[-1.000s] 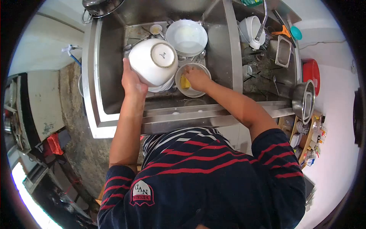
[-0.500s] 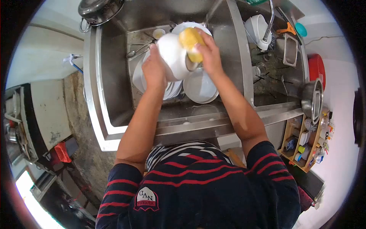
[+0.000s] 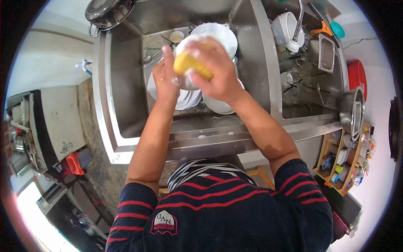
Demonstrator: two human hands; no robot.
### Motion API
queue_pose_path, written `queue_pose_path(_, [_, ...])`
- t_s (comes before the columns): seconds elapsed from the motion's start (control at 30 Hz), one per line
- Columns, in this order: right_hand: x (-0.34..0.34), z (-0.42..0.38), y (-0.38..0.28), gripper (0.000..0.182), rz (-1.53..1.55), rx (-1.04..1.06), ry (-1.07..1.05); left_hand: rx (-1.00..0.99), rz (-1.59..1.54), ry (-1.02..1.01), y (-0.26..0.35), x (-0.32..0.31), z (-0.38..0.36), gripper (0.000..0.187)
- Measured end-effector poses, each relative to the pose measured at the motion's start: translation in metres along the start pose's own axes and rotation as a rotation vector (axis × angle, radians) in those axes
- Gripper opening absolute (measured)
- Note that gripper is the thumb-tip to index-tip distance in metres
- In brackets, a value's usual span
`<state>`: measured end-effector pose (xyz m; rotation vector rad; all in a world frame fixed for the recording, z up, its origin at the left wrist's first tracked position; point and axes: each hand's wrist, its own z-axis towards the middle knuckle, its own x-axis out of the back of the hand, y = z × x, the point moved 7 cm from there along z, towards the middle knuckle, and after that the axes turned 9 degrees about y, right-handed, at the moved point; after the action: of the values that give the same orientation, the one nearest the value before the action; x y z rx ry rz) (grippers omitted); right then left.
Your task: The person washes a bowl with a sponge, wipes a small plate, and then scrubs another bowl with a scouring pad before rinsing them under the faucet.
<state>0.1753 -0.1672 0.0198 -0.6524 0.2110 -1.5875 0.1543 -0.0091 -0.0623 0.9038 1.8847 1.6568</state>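
Left hand (image 3: 166, 80) grips a white bowl (image 3: 187, 82) from its left side, fingers up along the wall, held above the sink (image 3: 126, 105). Right hand (image 3: 218, 73) is clamped on a yellow sponge (image 3: 189, 64) and presses it against the bowl's upper face. Both hands are close together, meeting on the bowl; suds on the fingers. Most of the bowl is hidden behind the hands and sponge, so we can't tell which way its opening faces.

Directly under the hands: a stack of white plates (image 3: 184, 101) on the sink floor, and a second white dish (image 3: 220, 107) just beside it on the right. Behind the hands, another white bowl (image 3: 218, 33) sits open side up. A small cup (image 3: 176, 36) and some cutlery (image 3: 153, 54) lie at the back-left of the basin.

Right basin: faucet (image 3: 299, 21) over an upturned white pot (image 3: 285, 25), a metal tray (image 3: 326, 52), loose utensils in dirty water. Further right, a steel bowl (image 3: 351, 111) on the counter edge, a red lid (image 3: 357, 75), an orange-and-teal tool (image 3: 329, 28) at the back. Dark pan (image 3: 107, 10) at the top-left corner of the sink. Wooden shelf (image 3: 348, 159) with small bottles low on the right.

We see our striped dark shirt (image 3: 218, 210) at the bottom of the view.
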Motion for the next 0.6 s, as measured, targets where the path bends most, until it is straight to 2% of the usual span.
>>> queue_pose_path(0.03, [0.000, 0.009, -0.013, 0.029, -0.095, 0.067, -0.124, -0.037, -0.055, -0.056, 0.006, -0.004, -0.001, 0.070])
queue_pose_path(0.07, [0.004, 0.005, -0.007, 0.029, -0.094, 0.061, -0.108, -0.045, -0.041, -0.062, 0.007, -0.005, -0.003, 0.070])
queue_pose_path(0.13, [0.021, -0.014, 0.061, 0.026, 0.093, -0.545, 0.150, -0.098, 0.218, 0.000, 0.012, -0.007, -0.009, 0.070])
queue_pose_path(0.17, [0.020, -0.027, 0.092, 0.023, 0.231, -0.891, 0.164, -0.103, 0.220, -0.007, 0.014, -0.010, -0.013, 0.070])
queue_pose_path(0.2, [0.022, -0.034, 0.096, 0.023, 0.228, -0.887, 0.172, -0.118, 0.309, -0.023, 0.016, -0.015, -0.016, 0.067])
queue_pose_path(0.27, [0.032, -0.014, 0.060, 0.025, -0.112, -0.428, 0.185, -0.136, 0.391, -0.036, 0.016, -0.023, -0.020, 0.066])
queue_pose_path(0.3, [0.027, -0.007, 0.036, 0.026, -0.084, -0.163, 0.086, -0.175, 0.254, -0.061, 0.016, -0.026, -0.021, 0.067])
queue_pose_path(0.33, [0.020, 0.003, 0.003, 0.027, -0.051, 0.013, -0.014, -0.211, 0.123, -0.090, 0.014, -0.028, -0.022, 0.069])
queue_pose_path(0.37, [0.018, 0.003, 0.003, 0.027, -0.051, 0.011, -0.037, -0.378, -0.009, -0.041, 0.024, -0.031, -0.027, 0.073])
queue_pose_path(0.4, [0.016, 0.002, 0.005, 0.026, -0.050, 0.007, -0.060, -0.378, -0.002, -0.043, 0.022, -0.030, -0.027, 0.073])
queue_pose_path(0.47, [0.030, -0.011, 0.055, 0.029, -0.074, -0.320, 0.170, -0.151, 0.303, -0.066, 0.019, -0.030, -0.026, 0.069])
queue_pose_path(0.5, [0.029, -0.029, 0.098, 0.031, 0.052, -0.770, 0.174, -0.206, 0.300, -0.072, 0.013, -0.031, -0.023, 0.064])
queue_pose_path(0.53, [0.038, -0.030, 0.107, 0.032, 0.029, -0.947, 0.100, -0.205, 0.293, -0.068, 0.009, -0.033, -0.021, 0.064])
queue_pose_path(0.6, [0.039, -0.023, 0.092, 0.029, -0.118, -0.674, 0.139, -0.116, 0.242, -0.054, -0.003, -0.034, -0.018, 0.069])
